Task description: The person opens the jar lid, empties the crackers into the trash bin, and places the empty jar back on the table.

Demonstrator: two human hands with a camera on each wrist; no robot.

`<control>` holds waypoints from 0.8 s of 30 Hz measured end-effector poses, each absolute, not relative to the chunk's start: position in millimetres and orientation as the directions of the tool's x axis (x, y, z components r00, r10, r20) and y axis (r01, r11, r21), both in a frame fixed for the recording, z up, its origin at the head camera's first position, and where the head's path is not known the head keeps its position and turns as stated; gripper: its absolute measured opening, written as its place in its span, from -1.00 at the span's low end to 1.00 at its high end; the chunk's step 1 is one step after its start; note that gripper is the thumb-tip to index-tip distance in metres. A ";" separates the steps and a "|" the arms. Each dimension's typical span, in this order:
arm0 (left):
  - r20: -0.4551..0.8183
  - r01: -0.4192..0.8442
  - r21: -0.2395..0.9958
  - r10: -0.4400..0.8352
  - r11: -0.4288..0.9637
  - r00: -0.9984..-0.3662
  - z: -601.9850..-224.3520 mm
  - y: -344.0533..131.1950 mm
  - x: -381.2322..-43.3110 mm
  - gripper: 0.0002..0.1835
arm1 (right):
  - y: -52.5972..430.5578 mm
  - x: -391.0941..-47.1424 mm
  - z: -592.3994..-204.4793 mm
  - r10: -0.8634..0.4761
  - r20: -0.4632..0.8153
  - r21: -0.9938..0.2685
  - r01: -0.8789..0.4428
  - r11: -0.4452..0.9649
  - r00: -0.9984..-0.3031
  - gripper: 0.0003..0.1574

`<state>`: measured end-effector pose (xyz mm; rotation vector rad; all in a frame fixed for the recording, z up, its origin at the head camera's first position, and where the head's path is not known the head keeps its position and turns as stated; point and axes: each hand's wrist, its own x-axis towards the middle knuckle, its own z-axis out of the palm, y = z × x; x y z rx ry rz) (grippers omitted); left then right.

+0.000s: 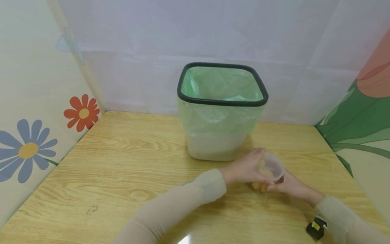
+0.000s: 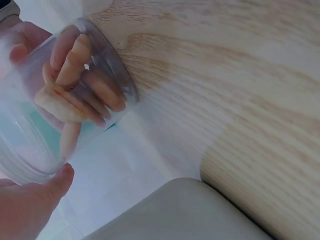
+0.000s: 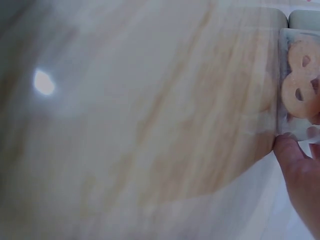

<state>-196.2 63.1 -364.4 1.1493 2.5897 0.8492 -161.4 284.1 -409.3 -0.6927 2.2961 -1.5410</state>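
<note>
A clear plastic jar [image 1: 275, 166] stands between my two hands, close over the table, its round mouth uncovered toward the head camera. Inside lie several pale, pretzel-shaped cookies [image 3: 300, 96], which also show through the wall in the left wrist view. My left hand [image 1: 247, 166] grips the jar from the left, its thumb near the rim. From the right side my right hand [image 1: 290, 185] holds it too, low on the wall. Through the clear jar [image 2: 112, 65], curled fingers [image 2: 102, 90] show behind the cookies in the left wrist view.
Behind the hands stands a pale bin [image 1: 213, 145] with a green bag liner [image 1: 223, 117] and a black rim frame [image 1: 223, 102]. A small black device [image 1: 317, 228] with a yellow label sits by the right sleeve. Printed walls bound the wooden table [image 1: 128, 162] on both sides.
</note>
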 end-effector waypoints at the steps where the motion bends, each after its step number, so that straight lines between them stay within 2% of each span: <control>1: 0.062 0.622 0.570 0.727 0.537 -0.684 -364.3 63.4 -195.9 0.17 | 284.2 -161.5 -409.3 -0.537 0.025 -0.922 -0.227 0.313 -0.843 0.15; 15: 0.081 0.569 0.608 0.670 0.554 -0.738 -366.2 65.3 -186.1 0.16 | 284.5 -162.3 -408.4 -0.533 0.019 -0.912 -0.233 0.338 -0.846 0.16; 21: 0.088 0.560 0.589 0.642 0.583 -0.762 -366.3 67.6 -183.3 0.17 | 284.6 -162.0 -408.2 -0.538 0.023 -0.912 -0.239 0.335 -0.843 0.15; 24: 0.083 0.572 0.573 0.654 0.586 -0.752 -365.9 67.4 -183.7 0.18 | 284.4 -162.0 -408.1 -0.540 0.023 -0.915 -0.236 0.328 -0.842 0.15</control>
